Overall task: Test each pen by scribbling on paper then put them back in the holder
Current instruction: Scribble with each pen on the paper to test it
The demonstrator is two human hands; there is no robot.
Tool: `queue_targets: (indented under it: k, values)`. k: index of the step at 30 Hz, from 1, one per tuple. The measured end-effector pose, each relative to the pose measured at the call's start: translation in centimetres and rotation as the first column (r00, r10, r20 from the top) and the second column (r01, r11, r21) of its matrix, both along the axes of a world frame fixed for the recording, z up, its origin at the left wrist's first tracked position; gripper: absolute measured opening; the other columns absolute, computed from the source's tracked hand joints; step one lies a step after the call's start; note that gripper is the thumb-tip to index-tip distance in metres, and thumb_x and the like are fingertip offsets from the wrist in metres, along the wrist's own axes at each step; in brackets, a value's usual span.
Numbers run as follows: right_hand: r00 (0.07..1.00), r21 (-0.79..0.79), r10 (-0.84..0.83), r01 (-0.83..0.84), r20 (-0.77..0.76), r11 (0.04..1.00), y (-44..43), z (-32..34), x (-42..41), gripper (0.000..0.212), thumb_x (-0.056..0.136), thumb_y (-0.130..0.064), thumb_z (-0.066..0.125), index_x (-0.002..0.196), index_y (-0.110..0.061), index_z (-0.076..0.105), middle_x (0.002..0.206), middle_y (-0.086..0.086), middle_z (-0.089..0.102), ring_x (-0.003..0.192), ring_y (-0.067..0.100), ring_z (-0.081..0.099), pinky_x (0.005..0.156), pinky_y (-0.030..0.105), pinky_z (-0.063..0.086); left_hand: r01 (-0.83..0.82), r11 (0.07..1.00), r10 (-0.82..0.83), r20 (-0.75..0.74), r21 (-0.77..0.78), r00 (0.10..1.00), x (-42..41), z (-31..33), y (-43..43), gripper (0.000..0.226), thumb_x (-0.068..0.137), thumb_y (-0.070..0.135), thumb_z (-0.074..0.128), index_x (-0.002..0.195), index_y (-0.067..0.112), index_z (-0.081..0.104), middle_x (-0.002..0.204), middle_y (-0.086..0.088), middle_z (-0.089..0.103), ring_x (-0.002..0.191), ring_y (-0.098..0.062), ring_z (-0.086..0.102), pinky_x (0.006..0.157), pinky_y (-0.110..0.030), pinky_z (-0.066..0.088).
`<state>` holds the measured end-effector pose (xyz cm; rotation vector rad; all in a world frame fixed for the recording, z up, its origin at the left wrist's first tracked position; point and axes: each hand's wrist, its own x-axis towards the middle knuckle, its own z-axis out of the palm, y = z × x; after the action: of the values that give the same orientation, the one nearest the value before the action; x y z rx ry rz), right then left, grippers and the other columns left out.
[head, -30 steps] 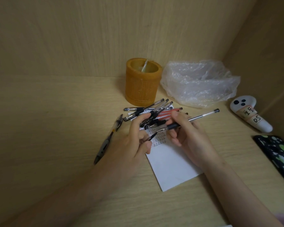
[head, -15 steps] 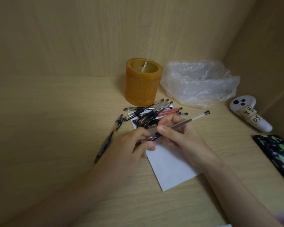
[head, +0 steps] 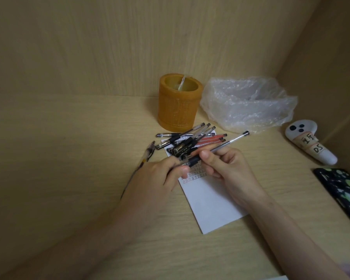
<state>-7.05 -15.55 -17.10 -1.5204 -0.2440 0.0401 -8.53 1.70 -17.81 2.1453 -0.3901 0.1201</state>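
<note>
Both hands meet over the middle of the desk [head: 69,148], each pinching the same pen [head: 224,145].

The left hand [head: 156,178] comes in from the lower left with its bare forearm angled up and to the right, knuckles up, thumb and curled fingers closed on the pen's tip end. The right hand [head: 228,168] reaches in from the lower right, forearm bare, wrist bent slightly inward; its thumb and forefinger pinch the barrel just beside the left hand's fingertips, and the other fingers curl loosely beneath. The two hands are almost touching. The pen slants up and to the right beyond the right hand.
</note>
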Motion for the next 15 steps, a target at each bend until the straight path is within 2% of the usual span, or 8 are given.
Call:
queue_targets:
  k: [3,5,8,10,12,13,15]
  values:
    - [0.999,0.002,0.033,-0.033,0.008,0.999,0.1,0.2,-0.3,0.02,0.082,-0.019,0.058,0.089,-0.003,0.069,0.043,-0.003,0.039,0.041,0.004,0.031,0.041,0.013,0.024,0.014,0.999,-0.016,-0.048,-0.044,0.999,-0.4,0.0,-0.3,0.026,0.091,0.031,0.05,0.066,0.029,0.056,0.046,0.011,0.048,0.046,-0.004,0.045,0.05,-0.021,0.035]
    - [1.0,0.018,0.017,-0.017,0.008,1.0,0.3,0.3,-0.3,0.021,0.083,-0.021,0.056,0.087,-0.003,0.067,0.043,-0.001,0.042,0.04,0.005,0.032,0.041,0.013,0.026,0.038,0.999,-0.039,-0.046,-0.032,0.998,-0.5,0.2,-0.5,0.025,0.092,0.031,0.048,0.069,0.027,0.057,0.046,0.011,0.048,0.047,-0.003,0.046,0.05,-0.016,0.034]
    - [0.999,0.028,-0.033,0.033,0.0,0.999,1.0,0.2,-0.1,0.026,0.085,-0.028,0.055,0.084,-0.004,0.065,0.049,0.001,0.054,0.04,0.008,0.039,0.042,0.014,0.032,0.061,0.998,-0.061,0.022,0.001,0.998,-0.1,0.5,-0.4,0.028,0.091,0.038,0.045,0.075,0.02,0.06,0.049,0.006,0.049,0.046,-0.006,0.047,0.05,-0.019,0.035]
    - [0.999,0.1,-0.039,0.041,-0.026,0.994,1.2,0.1,0.1,0.027,0.089,-0.027,0.053,0.084,-0.003,0.063,0.051,0.001,0.056,0.042,0.012,0.042,0.041,0.017,0.034,0.064,0.997,-0.068,0.079,0.053,0.995,0.2,0.7,-0.1,0.036,0.086,0.052,0.039,0.076,0.024,0.059,0.05,0.009,0.052,0.049,-0.004,0.05,0.05,-0.018,0.035]
    - [0.995,0.188,-0.059,0.074,-0.083,0.979,0.9,0.1,0.4,0.027,0.095,-0.02,0.048,0.088,0.003,0.06,0.051,0.001,0.055,0.041,0.012,0.043,0.039,0.019,0.033,0.046,0.993,-0.058,0.11,0.109,0.992,0.3,1.0,0.1,0.048,0.078,0.064,0.028,0.089,0.03,0.06,0.053,0.016,0.053,0.053,0.001,0.051,0.053,-0.015,0.033]
    - [0.991,0.196,-0.085,0.105,-0.108,0.975,0.6,0.1,0.5,0.026,0.097,-0.017,0.047,0.091,0.004,0.06,0.05,0.001,0.054,0.04,0.011,0.042,0.038,0.019,0.032,0.014,0.988,-0.033,0.121,0.156,0.992,0.4,1.2,0.2,0.052,0.076,0.066,0.025,0.096,0.032,0.058,0.057,0.018,0.053,0.056,0.002,0.051,0.055,-0.016,0.033]
    - [0.98,0.125,-0.15,0.166,-0.13,0.978,0.0,0.1,0.8,0.022,0.097,-0.018,0.047,0.097,0.0,0.06,0.049,-0.001,0.051,0.04,0.009,0.039,0.038,0.018,0.029,-0.108,0.951,0.063,0.161,0.289,0.985,0.7,1.6,0.8,0.044,0.081,0.064,0.028,0.096,0.03,0.051,0.065,0.013,0.055,0.059,-0.001,0.051,0.054,-0.02,0.036]
